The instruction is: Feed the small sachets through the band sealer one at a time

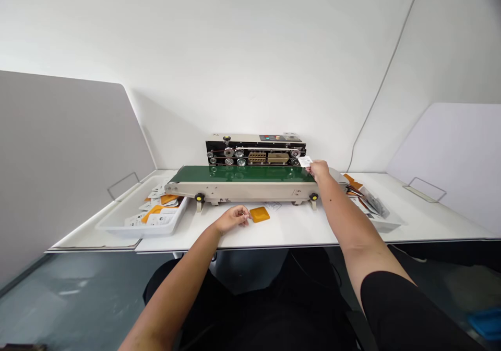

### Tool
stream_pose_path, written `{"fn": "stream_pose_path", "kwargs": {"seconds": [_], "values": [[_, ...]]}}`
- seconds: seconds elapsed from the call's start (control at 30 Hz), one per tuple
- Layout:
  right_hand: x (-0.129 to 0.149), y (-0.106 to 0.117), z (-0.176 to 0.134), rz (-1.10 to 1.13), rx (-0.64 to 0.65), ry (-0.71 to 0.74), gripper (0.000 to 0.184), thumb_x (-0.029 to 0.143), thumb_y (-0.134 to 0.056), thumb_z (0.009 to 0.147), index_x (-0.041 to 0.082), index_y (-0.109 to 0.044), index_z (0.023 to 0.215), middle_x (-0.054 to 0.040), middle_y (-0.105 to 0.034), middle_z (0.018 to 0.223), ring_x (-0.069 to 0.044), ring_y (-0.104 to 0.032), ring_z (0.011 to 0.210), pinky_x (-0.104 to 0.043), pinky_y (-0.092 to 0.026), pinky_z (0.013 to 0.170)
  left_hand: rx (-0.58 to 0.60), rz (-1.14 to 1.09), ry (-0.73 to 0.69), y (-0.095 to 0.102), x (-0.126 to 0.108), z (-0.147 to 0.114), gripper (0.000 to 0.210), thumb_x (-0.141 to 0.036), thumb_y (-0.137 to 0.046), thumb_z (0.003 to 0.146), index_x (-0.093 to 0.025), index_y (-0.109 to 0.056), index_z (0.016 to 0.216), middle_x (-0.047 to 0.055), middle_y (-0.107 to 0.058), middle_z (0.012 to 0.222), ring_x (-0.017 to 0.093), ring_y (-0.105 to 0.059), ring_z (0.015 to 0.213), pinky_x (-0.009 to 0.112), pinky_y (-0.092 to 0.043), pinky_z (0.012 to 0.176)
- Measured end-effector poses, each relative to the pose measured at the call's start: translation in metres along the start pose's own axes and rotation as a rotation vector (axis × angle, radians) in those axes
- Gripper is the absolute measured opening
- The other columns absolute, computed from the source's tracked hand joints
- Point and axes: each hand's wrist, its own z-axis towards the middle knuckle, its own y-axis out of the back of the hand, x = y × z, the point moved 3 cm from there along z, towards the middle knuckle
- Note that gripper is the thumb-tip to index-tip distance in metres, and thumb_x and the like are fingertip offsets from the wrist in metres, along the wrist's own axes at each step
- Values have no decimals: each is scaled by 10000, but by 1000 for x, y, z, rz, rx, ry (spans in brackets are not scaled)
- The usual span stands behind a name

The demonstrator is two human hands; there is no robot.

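My right hand [320,170] is closed on a small white printed pouch [305,161], holding it at the right end of a band sealing machine [256,152], beside the rollers and above the green conveyor belt [250,173]. My left hand [234,218] rests low over the white table in front of the conveyor, its fingers curled together. Whether something thin is pinched in them, I cannot make out. Just right of its fingertips lies a flat orange pouch [260,214] on the table. Behind that, a clear piece of plastic [273,205] lies partly under the conveyor.
On the left stands a white bin [105,224] holding several white and orange pouches. Another bin [387,225] with mixed pouches stands right of the conveyor, partly behind my right arm. White panels [70,147] flank the table [297,231], and a wall rises behind the machine.
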Motion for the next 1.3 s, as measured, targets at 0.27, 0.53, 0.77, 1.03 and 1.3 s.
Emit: {"fn": "stream_pose_path", "kwargs": {"seconds": [0.27,0.53,0.77,1.03,1.3], "values": [[15,-21,-35,-50,-40,153,268,235,-644,847,114,-652,1086,-100,-646,909,-184,-632,793,-326,-547,757,-17,3,-34,6,8,2,391,-496,-769,796,-153,-613,899,70,-708,890,150,-634,737,284,-486,714],[-66,-62,-228,-474,683,995,235,283,-549,921,249,-725,1073,-73,-710,1002,-229,-621,961,-371,-478,918,-65,66,-96,8,9,8,375,-492,-742,818,-146,-630,912,54,-656,900,159,-595,794,290,-479,753],[-110,-82,-271,-663,1015,960,734,537,-691,833,204,-508,1461,-149,-437,1534,-338,-377,1418,-504,-269,1176,-103,37,-88,6,0,5,388,-505,-749,807,-149,-625,902,36,-634,859,153,-584,776,273,-475,730],[-98,-66,-283,-392,1400,925,692,395,-818,743,312,-593,1391,-34,-581,1427,-267,-460,1367,-401,-303,1169,-88,56,-78,6,3,6,392,-506,-746,809,-149,-626,920,61,-668,930,162,-602,826,270,-474,753],[-109,-59,-257,53,924,461,245,450,-647,865,236,-750,925,-58,-743,943,-229,-669,910,-376,-510,885,-42,88,-81,4,3,5,355,-477,-728,834,-153,-640,948,70,-675,954,161,-601,820,270,-476,744]]}}
